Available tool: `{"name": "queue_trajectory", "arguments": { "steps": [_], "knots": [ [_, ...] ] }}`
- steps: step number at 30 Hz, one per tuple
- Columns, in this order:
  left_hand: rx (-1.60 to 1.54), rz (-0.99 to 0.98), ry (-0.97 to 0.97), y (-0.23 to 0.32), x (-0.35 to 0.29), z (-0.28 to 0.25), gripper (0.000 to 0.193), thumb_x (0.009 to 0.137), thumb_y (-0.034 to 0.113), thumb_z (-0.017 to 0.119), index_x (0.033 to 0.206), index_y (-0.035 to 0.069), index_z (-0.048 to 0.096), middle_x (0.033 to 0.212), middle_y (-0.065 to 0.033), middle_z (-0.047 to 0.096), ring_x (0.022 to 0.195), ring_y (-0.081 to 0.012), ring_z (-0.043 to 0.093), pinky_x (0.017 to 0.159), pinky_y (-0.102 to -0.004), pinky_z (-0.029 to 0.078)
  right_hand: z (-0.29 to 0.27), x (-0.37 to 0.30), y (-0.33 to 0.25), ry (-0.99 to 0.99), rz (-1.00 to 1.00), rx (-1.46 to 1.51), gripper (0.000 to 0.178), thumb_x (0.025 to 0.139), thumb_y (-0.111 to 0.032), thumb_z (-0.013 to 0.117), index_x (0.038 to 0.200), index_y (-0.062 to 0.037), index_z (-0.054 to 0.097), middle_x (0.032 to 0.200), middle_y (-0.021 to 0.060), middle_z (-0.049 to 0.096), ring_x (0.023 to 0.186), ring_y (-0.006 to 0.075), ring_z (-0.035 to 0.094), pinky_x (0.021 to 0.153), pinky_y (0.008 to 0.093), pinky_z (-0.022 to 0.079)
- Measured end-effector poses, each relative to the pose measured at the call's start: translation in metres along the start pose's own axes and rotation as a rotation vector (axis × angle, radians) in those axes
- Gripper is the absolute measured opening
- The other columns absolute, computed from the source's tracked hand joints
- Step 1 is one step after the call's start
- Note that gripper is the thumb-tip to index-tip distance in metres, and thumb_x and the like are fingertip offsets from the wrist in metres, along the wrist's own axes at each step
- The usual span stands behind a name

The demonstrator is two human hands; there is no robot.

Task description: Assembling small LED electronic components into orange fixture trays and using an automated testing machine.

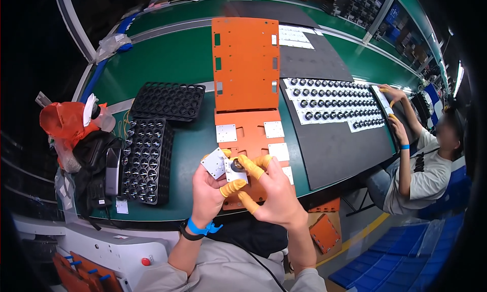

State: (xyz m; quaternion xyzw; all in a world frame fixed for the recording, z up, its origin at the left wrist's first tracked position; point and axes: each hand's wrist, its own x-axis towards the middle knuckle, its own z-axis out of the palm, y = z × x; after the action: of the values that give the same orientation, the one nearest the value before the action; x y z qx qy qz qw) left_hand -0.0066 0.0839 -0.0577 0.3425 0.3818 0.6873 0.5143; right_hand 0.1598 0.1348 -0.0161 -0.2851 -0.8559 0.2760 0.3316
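Note:
My left hand (pixel 206 194), in yellow finger cots, is closed on white square plates, one tilted plate (pixel 213 163) and another plate (pixel 236 177) beside it. On that second plate sits a small black round part (pixel 236 165), which my right hand (pixel 278 196) pinches with its yellow-covered fingertips. Both hands are above the lower orange panel (pixel 247 118). White square plates lie along that panel's two sides, among them a left plate (pixel 226 133) and a right plate (pixel 274 129). My hands hide part of the panel.
An orange panel (pixel 246 64) stretches away beyond. At left are a black tray (pixel 166 165) of round parts, another black tray (pixel 167 100) and an orange bag (pixel 62 120). On the right, white plates with black round parts (pixel 332 103) cover a dark mat (pixel 335 155); a co-worker (pixel 426 175) handles a white strip there.

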Motion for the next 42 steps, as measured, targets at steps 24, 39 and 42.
{"name": "queue_trajectory", "arguments": {
  "steps": [24,39,42],
  "knots": [
    [0.104,-0.094,-0.056,0.002,0.001,0.004,0.037,0.108,0.027,0.053,0.128,-0.003,0.063,0.101,-0.0045,0.068,0.089,-0.0102,0.065,0.084,-0.0264,0.054,0.023,-0.010,0.004,0.525,0.269,0.393,0.028,0.079,-0.007,0.082,0.106,0.0008,0.076,0.092,0.0085,0.060,0.081,0.0206,0.061,0.072,0.0315,0.049],
    [0.472,0.168,0.046,0.005,-0.004,0.008,0.023,0.086,0.011,0.082,0.093,-0.005,0.068,0.090,-0.0061,0.065,0.083,-0.0113,0.061,0.073,-0.0266,0.052,0.027,-0.013,0.012,0.366,0.118,0.255,0.027,0.091,-0.016,0.074,0.112,0.0006,0.075,0.092,0.0118,0.055,0.085,0.0260,0.056,0.071,0.0351,0.048],
    [0.489,0.139,0.084,0.006,0.001,0.002,0.022,0.087,0.011,0.081,0.092,-0.005,0.067,0.089,-0.0050,0.064,0.083,-0.0098,0.061,0.072,-0.0256,0.051,0.025,-0.011,0.011,0.355,0.144,0.270,0.032,0.091,-0.016,0.074,0.119,-0.0006,0.072,0.093,0.0119,0.055,0.086,0.0265,0.056,0.072,0.0348,0.049]
  ]
}}
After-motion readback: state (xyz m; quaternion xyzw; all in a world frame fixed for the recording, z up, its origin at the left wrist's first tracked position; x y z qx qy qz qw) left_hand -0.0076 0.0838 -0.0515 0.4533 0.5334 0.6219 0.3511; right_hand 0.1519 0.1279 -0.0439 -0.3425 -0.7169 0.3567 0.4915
